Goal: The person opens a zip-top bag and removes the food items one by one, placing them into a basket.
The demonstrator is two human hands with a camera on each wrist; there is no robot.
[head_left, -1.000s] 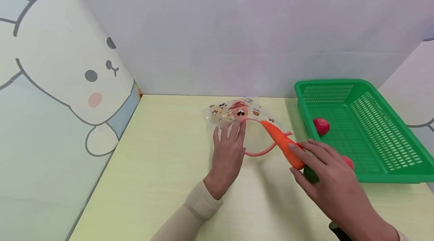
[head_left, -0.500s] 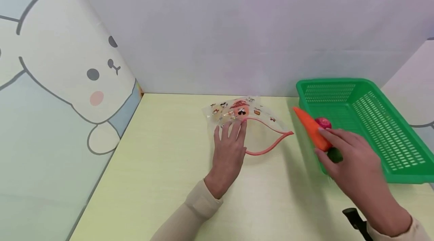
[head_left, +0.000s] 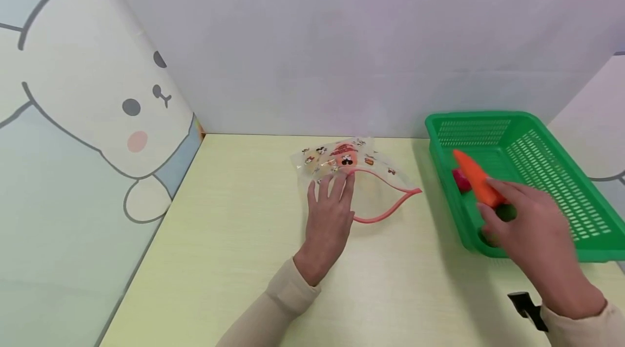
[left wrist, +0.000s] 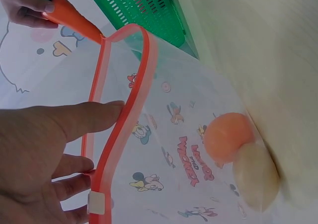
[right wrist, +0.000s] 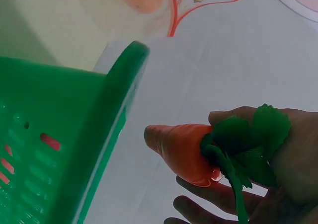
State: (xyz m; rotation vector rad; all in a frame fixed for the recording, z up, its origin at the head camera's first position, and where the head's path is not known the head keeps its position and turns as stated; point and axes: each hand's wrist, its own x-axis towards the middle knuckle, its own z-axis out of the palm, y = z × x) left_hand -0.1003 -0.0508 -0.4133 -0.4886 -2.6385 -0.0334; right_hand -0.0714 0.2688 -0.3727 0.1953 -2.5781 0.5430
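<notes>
My left hand (head_left: 327, 222) holds the edge of a clear zip bag (head_left: 344, 157) with cartoon prints and a red zip rim. In the left wrist view the thumb lies on the red zip rim (left wrist: 131, 105), fingers at its other side, the mouth gaping. Inside the bag are a round orange thing (left wrist: 227, 136) and a pale, potato-shaped one (left wrist: 256, 177). My right hand (head_left: 539, 227) grips a carrot (head_left: 476, 176) near its green leafy top (right wrist: 248, 144), above the left side of a green basket (head_left: 537, 252). The carrot's tip points away from me.
A red radish-like thing (head_left: 461, 180) sits in the basket against its left wall. Patterned cloth walls (head_left: 312, 65) border the table (head_left: 234, 211) at the back and sides. A black strap piece (head_left: 527, 309) hangs by the right wrist.
My right hand has carried the carrot rightward from beside the bag's mouth to over the basket. The left hand has stayed on the bag, whose mouth now shows fully.
</notes>
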